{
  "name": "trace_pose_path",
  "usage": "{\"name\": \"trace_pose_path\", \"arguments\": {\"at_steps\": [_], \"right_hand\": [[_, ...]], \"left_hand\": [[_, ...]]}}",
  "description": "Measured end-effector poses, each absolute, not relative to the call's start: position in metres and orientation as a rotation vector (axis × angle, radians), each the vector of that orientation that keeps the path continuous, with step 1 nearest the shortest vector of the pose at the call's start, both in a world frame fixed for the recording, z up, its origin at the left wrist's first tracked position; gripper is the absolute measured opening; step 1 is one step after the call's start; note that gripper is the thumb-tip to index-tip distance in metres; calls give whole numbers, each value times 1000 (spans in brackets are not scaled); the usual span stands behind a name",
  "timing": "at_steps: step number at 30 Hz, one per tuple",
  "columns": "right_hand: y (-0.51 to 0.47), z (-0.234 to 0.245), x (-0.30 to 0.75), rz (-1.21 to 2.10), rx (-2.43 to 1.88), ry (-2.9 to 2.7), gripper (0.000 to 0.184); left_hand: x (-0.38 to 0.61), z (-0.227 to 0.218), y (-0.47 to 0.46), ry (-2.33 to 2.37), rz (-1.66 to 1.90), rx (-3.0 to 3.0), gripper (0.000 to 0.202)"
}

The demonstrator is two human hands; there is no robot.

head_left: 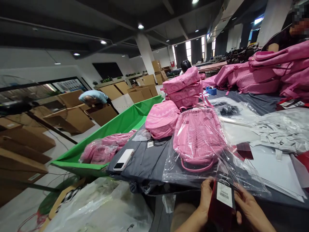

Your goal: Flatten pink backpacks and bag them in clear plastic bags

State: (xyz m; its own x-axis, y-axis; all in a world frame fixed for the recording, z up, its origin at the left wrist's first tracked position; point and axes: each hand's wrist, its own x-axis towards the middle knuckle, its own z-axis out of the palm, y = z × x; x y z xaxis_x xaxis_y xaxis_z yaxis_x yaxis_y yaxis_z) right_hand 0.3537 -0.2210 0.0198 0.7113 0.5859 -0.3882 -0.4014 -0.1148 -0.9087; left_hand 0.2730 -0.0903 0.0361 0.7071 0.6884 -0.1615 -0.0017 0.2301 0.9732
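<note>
Both my hands hold a dark red hang tag point(220, 203) with a white barcode label, low at the table's near edge. My left hand point(205, 196) grips its left side, fingers curled. My right hand point(249, 209) closes on its right side. Just beyond the tag lies a pink backpack point(199, 137) half inside a clear plastic bag point(217, 170) whose mouth faces me. The bag rests on the grey-covered table point(145, 161).
More pink backpacks point(184, 87) are stacked further back and at the right. A white power bank point(124, 159) lies on the left of the table. A green bin point(116, 129) holds bagged backpacks. White paper slips point(280, 132), cardboard boxes point(72, 119) and other people are around.
</note>
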Motion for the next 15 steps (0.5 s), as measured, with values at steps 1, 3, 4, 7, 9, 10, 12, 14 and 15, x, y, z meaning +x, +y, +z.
{"name": "trace_pose_path", "arguments": {"at_steps": [1,3,4,7,9,10,12,14,15], "right_hand": [[-218,16,356,786,-1503,-205,87],[-212,16,365,635,-1591,-277,75],[-211,19,369,573,-1632,-299,70],[-217,29,377,581,-1735,-321,63],[-227,31,379,615,-1758,-304,63],[-233,30,379,599,-1777,-299,65],[-244,24,378,513,-1843,-307,68],[-251,17,375,486,-1906,-362,67],[-253,15,372,507,-1922,-390,66]], "left_hand": [[275,37,-90,668,513,1174,29],[277,38,-88,660,504,994,38],[278,38,-87,656,497,917,40],[276,35,-82,672,505,760,44],[274,31,-79,702,505,693,49],[272,29,-78,708,500,671,52],[269,25,-78,695,466,677,56],[264,24,-79,706,448,856,53],[261,24,-81,724,460,979,48]]}}
